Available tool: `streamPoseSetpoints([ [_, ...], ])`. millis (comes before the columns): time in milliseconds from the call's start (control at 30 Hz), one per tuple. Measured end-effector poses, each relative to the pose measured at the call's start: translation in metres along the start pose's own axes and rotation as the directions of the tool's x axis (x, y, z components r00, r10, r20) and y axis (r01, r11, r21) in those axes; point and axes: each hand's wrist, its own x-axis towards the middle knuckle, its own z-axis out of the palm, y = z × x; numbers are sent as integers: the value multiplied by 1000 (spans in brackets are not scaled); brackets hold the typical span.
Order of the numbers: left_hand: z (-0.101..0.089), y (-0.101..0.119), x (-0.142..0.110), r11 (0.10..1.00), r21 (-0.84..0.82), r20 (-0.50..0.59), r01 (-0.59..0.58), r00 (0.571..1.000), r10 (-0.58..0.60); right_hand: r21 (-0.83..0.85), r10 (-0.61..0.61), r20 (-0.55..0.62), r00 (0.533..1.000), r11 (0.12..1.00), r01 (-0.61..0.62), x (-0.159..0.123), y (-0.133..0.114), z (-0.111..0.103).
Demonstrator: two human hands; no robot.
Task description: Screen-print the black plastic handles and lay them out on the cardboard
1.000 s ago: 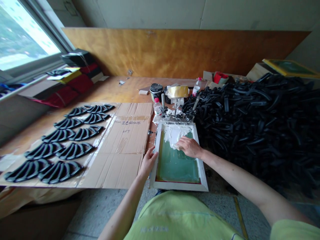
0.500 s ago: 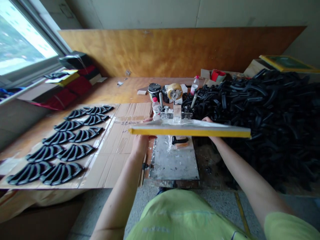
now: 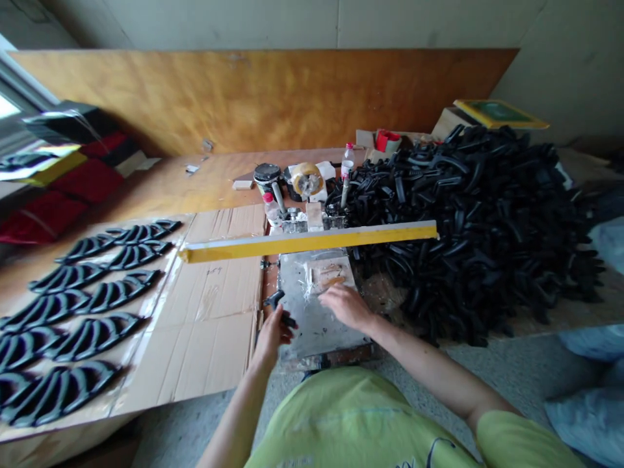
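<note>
The yellow-edged printing screen frame (image 3: 307,241) stands raised on its hinge above the grey metal base plate (image 3: 312,318). My left hand (image 3: 273,330) is closed on a small black curved plastic part (image 3: 277,303) at the plate's left edge. My right hand (image 3: 347,304) rests on the plate just below the taped wooden jig (image 3: 327,274), fingers bent and close together; nothing shows in them.
A big heap of black plastic parts (image 3: 468,214) fills the right. Rows of printed black parts (image 3: 82,299) lie on cardboard (image 3: 219,312) at left. An ink can (image 3: 267,175), tape roll (image 3: 306,179) and bottle (image 3: 346,158) stand behind the hinge.
The screen frame was swung up from flat on the plate. Both hands let go of it and came down to the plate; the left took the black part. The view turned right.
</note>
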Motion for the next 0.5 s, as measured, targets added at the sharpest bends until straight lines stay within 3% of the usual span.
streamPoseSetpoints([
  [33, -25, -4, 11, 993, 120, -81, 3, 997, 7, -69, 171, -21, 985, 983, -172, -5, 22, -5],
  [67, -52, -7, 21, 972, 234, -126, -3, 991, 33, -161, 381, -69, 922, 908, -387, -10, 47, -11],
  [100, -77, -11, 31, 944, 329, -172, 16, 984, 43, -247, 554, -95, 827, 792, -558, -14, 72, -17],
  [167, -118, -19, 46, 877, 473, -231, 81, 972, 35, -338, 716, -67, 695, 639, -691, -19, 113, -26],
  [233, -140, -26, 53, 784, 601, -244, 154, 970, -3, -375, 763, -6, 646, 597, -709, -21, 136, -30],
  [333, -144, -24, 48, 664, 714, -259, 221, 965, -43, -338, 784, 34, 620, 593, -731, -19, 138, -37],
  [400, -136, -9, 40, 665, 722, -259, 188, 966, 8, -204, 782, 34, 622, 615, -762, -16, 129, -46],
  [433, -130, 2, 35, 702, 702, -239, 120, 968, 74, -90, 754, 34, 656, 656, -749, -13, 124, -51],
  [500, -112, 31, 27, 795, 598, -181, -102, 949, 257, 185, 619, 18, 785, 769, -611, -5, 113, -56],
])
